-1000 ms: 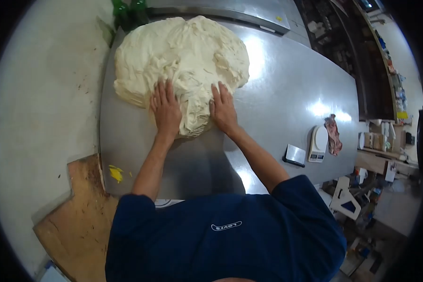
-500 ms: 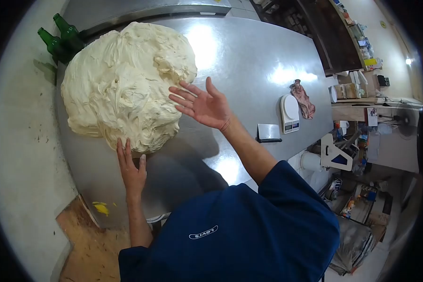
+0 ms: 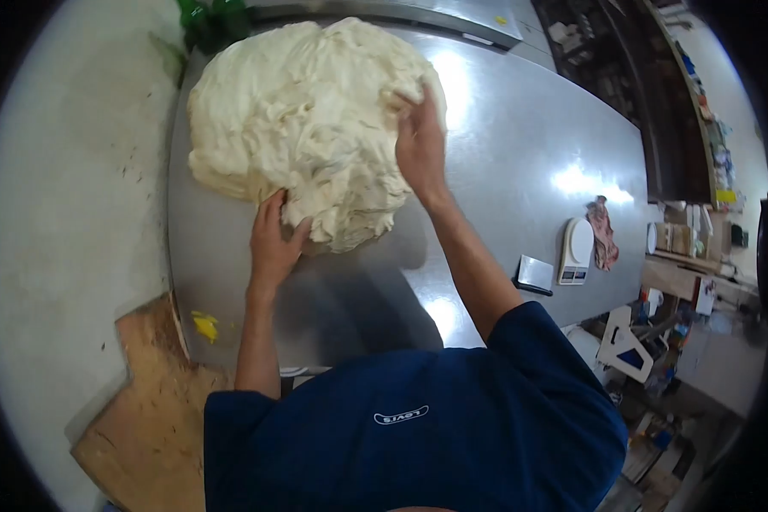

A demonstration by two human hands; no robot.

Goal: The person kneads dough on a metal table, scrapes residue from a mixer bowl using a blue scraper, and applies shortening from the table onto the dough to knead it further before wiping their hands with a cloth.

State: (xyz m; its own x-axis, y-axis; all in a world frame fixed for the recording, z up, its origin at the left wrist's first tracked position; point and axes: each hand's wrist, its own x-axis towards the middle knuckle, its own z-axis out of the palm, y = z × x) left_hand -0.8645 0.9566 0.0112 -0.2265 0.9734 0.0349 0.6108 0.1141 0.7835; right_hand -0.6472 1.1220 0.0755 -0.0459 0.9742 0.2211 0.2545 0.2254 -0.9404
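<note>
A very large, pale mound of dough with a rough, folded surface lies on the steel table. My left hand touches the dough's near left edge, its thumb apart from the fingers; the fingertips press against the lump. On the right side of the mound, my right hand rests with its fingers over the dough, slightly blurred, thumb side toward the lump. Neither hand is wrapped around a piece of it.
Right of the dough are a scraper with a dark handle, a white kitchen scale and a crumpled cloth. Green bottles stand at the back left by the wall. A yellow scrap lies near the table's left corner.
My right hand, held palm up beside the dough before, has turned over and moved onto its right side. My left hand stays at the near edge. The view has shifted.
</note>
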